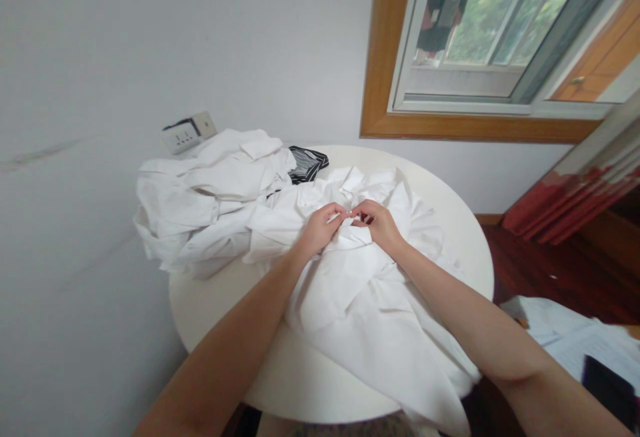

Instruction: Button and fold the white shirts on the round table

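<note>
Pinching white cloth in closed fingers of left hand and right hand, mid-worktop. Could easily slide off the worktop's near edge tbh, given the dangling weight, or snag on the white pile at the worktop's left.

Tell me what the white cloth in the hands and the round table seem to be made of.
White cloth: matte fabric, perhaps cotton or a blend; it creases softly. Round table: smooth, pale, possibly laminate or painted wood; its even colour leaves this open.
</note>
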Demonstrator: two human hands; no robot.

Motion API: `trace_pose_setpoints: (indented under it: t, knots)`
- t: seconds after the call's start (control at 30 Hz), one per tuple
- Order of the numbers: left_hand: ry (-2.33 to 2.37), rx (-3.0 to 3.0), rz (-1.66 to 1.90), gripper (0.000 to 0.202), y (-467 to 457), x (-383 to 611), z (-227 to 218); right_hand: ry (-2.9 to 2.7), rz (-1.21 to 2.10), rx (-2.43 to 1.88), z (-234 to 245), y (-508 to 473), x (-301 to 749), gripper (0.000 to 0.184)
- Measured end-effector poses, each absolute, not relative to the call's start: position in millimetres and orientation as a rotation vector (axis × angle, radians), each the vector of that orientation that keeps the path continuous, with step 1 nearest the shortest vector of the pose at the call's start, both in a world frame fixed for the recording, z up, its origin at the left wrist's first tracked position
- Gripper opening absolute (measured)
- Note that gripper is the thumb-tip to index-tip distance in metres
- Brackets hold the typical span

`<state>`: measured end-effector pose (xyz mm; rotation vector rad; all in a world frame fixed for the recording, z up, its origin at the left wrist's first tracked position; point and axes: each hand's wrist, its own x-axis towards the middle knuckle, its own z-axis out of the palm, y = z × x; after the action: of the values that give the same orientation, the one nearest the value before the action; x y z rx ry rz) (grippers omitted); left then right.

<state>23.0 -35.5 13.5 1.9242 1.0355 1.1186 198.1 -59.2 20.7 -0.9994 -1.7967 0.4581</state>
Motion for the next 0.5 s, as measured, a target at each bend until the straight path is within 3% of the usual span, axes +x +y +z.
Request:
trace_pose_setpoints:
  t: [0.13,0.3,0.5]
  knots:
    - [1.175,1.636,1.373,0.029,-32,24,11,-1.64,0.43,-1.15,21,-58,201,0.008]
    - [1.372,1.501,1.758,0.029,-14,2,19,-1.238,0.654,-1.179,29,-46,221,0.018]
    - [1.544,1.144,2.112,0.031,8,-46,28,-0.638,0.487,-1.052,45,-30,282,0.021]
